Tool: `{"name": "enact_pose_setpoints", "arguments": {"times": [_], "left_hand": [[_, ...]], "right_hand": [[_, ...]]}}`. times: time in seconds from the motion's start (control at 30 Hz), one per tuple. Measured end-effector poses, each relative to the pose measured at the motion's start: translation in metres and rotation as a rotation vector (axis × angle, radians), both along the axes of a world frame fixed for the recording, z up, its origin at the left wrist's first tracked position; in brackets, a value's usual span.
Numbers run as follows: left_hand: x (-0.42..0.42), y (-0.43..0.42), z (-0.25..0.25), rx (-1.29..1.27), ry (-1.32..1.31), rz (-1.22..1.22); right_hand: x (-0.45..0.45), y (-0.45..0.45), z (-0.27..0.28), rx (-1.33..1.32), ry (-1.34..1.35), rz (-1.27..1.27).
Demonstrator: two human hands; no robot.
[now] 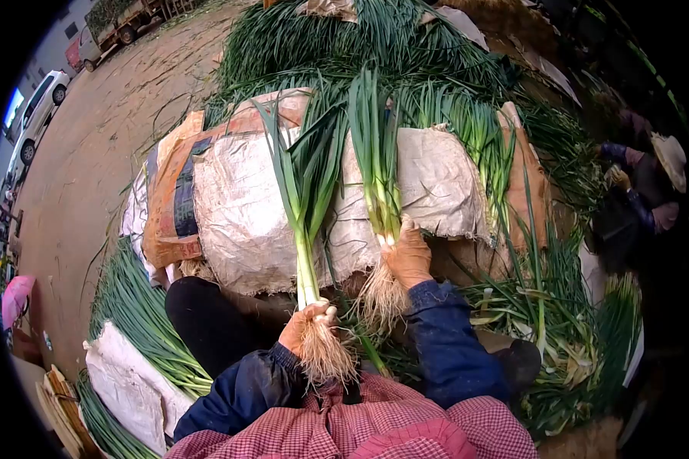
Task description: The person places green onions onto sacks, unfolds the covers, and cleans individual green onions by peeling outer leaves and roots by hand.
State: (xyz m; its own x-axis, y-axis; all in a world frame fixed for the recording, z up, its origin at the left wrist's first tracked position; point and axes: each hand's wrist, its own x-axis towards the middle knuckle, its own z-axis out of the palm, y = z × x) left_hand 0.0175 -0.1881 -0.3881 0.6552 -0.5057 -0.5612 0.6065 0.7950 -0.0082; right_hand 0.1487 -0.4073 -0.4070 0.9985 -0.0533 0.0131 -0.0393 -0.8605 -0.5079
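Observation:
My left hand (306, 327) is closed round the white lower ends of a bunch of leek-like stalks (305, 260). Its pale, hairy roots (328, 359) hang below my fingers, and the long flat leaves point away from me. Just to the right and a little farther out, my right hand (408, 256) grips a second bunch of leek-like stalks (377, 164) near its white base. A thick tuft of roots (383, 297) spills beneath that hand. Both bunches lie with their leaves across a white woven sack (241, 210) covering a mound before me.
A large heap of green stalks (291, 46) rises at the back. More stalks (153, 314) lie at the left, and loose trimmings (566, 352) at the right. Another person in a pale hat (670, 161) works at far right. Parked vehicles, including a white car (42, 115), stand beyond the dirt ground.

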Motion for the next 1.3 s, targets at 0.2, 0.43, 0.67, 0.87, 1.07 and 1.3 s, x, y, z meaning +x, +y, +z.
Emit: {"name": "enact_pose_setpoints", "arguments": {"times": [0.2,0.43,0.67,0.87,1.07,1.3], "left_hand": [[-0.002,0.007,-0.008,0.032,0.003,0.029],[-0.002,-0.013,-0.017,0.041,0.038,0.02],[-0.001,-0.013,0.002,0.267,0.037,0.131],[-0.004,-0.026,-0.02,0.27,0.113,-0.039],[-0.007,-0.02,-0.024,0.245,0.081,-0.003],[-0.016,-0.022,-0.014,-0.109,0.05,-0.103]], "right_hand": [[-0.045,-0.031,-0.037,-0.077,0.865,0.372],[-0.002,0.012,0.007,-0.135,0.404,0.1],[0.012,0.022,-0.044,0.525,0.406,0.181],[-0.073,0.042,-0.025,0.278,0.134,0.417],[-0.11,0.027,0.025,1.158,0.23,0.309],[-0.031,0.03,-0.057,1.482,0.6,0.149]]}}
